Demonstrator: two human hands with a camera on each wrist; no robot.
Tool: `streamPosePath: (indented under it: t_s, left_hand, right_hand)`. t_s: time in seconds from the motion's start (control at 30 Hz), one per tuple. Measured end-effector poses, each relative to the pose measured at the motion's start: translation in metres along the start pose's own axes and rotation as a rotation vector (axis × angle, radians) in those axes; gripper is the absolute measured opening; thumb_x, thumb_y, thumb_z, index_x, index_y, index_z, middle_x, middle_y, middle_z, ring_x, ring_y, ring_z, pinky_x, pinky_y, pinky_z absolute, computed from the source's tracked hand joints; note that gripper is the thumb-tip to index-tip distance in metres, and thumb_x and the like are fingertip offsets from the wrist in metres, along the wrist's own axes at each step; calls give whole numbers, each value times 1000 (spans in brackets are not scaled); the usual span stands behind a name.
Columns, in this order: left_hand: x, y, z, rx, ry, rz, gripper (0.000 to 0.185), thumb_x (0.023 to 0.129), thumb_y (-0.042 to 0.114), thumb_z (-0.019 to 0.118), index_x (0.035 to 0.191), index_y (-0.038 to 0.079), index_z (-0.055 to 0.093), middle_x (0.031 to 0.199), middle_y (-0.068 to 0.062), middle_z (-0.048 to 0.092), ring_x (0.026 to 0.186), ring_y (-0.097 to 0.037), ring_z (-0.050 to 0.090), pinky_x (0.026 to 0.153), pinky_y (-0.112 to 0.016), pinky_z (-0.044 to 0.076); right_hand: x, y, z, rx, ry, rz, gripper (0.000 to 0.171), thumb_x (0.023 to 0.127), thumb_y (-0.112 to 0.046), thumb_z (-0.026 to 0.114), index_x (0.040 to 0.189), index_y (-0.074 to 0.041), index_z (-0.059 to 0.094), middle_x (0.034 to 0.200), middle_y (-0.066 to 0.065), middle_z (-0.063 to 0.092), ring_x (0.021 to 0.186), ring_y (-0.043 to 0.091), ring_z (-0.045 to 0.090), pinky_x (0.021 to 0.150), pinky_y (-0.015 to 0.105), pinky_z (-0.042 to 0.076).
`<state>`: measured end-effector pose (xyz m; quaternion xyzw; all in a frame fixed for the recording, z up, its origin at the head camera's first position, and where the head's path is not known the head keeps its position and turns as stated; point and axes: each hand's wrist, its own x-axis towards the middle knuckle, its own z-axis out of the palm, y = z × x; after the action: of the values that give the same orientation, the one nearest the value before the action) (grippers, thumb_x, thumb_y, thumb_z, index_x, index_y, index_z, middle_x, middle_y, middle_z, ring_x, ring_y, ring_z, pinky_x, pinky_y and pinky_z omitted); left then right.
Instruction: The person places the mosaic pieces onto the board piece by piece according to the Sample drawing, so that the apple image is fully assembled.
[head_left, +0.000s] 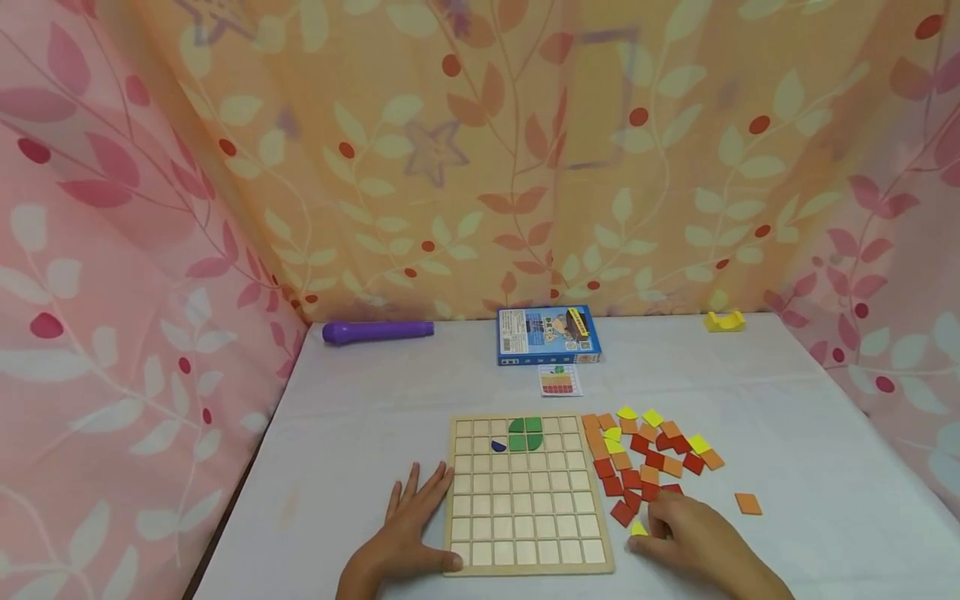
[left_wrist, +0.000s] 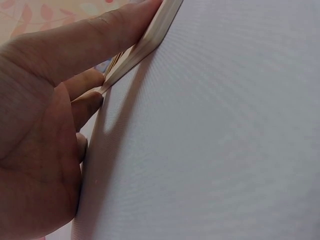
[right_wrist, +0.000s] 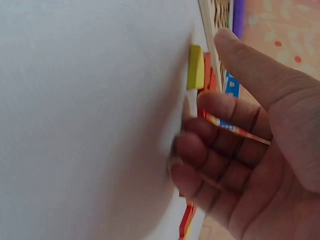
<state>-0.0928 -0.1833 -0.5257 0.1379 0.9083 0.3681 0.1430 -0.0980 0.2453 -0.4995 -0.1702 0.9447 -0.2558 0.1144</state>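
Note:
A wooden grid board [head_left: 525,546] lies on the white table; two green pieces [head_left: 525,434] and a small blue piece [head_left: 498,446] sit in its top rows. My left hand [head_left: 411,521] lies flat beside the board's left edge, thumb against the front corner. In the left wrist view the thumb [left_wrist: 95,40] lies along the board's rim [left_wrist: 142,45]. My right hand [head_left: 663,533] rests on the table right of the board, fingers loosely bent, holding nothing. Its index fingertip [right_wrist: 200,102] touches a yellow piece [right_wrist: 195,72], also seen in the head view [head_left: 638,528].
Several loose orange, red and yellow tiles [head_left: 645,457] are spread right of the board, one orange tile [head_left: 747,502] apart. Behind the board are a pattern card [head_left: 559,380], a blue box [head_left: 547,335], a purple cylinder [head_left: 377,332] and a yellow block [head_left: 724,322]. Curtains surround the table.

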Motion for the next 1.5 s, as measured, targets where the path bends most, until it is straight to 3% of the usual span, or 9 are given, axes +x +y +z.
streamPosePath:
  t_s: [0.1,0.27,0.37,0.57,0.77,0.97,1.2,1.3,1.5]
  left_hand:
    - [-1,1,1,-5,-2,-2,123,63,56,88,161,17,25,166,-4,18,151,-39,-12,113,-63,-13]
    - [-2,0,0,6,0,-7,122,63,56,88,161,18,25,166,-3,18,151,-38,-11,114,-62,-13]
    - [-2,0,-1,2,1,-10,122,63,55,88,161,18,25,166,-4,18,151,-38,-11,113,-62,-13]
    - [-2,-1,0,-4,-2,-6,122,63,56,87,161,18,26,166,-5,18,151,-39,-11,113,-63,-13]
    - [-1,-1,-1,-8,-3,4,121,64,54,87,161,18,25,166,-4,18,151,-38,-11,114,-62,-13]
    - [-1,-1,-1,-3,0,-4,121,63,54,88,161,19,26,166,-4,18,151,-38,-11,113,-62,-13]
    - [1,-2,2,-12,-11,12,121,64,56,87,161,17,26,166,-5,18,151,-38,-12,113,-62,-14]
    - [1,-1,2,-4,-9,11,120,64,56,87,161,18,26,166,-4,18,151,-38,-11,114,-62,-13]
    - [1,0,1,5,-3,-4,122,62,56,87,161,19,25,166,-4,18,151,-39,-11,113,-63,-12]
  right_hand:
    - [-1,3,-4,58,-41,-75,22,80,-29,85,87,-23,65,74,-13,49,70,2,46,59,22,41]
    - [2,7,-8,76,-90,-174,24,81,-7,80,99,-22,74,86,-20,57,77,2,50,67,23,51]
    - [3,5,-6,53,-84,-144,21,80,-10,82,93,-23,72,83,-20,56,74,2,48,64,23,49]
    - [3,-3,-1,25,-100,-69,25,80,-25,84,102,-25,74,89,-20,54,80,3,49,70,24,51]
    - [5,-5,2,-11,-49,-131,20,80,-23,85,97,-26,75,91,-21,53,80,2,50,73,25,55]
    - [8,-9,2,-57,24,-216,22,80,-6,80,90,-23,72,86,-20,55,75,1,49,68,25,53]
    - [9,-12,1,-36,-76,-158,19,78,-17,86,90,-23,73,85,-18,51,74,2,47,66,24,52]
    - [8,-10,0,-44,-77,-150,21,77,-13,86,91,-22,74,87,-19,53,76,2,49,68,25,54]
    - [16,-14,-7,2,-64,-223,23,78,-4,81,89,-23,73,85,-19,54,73,2,49,62,22,50]
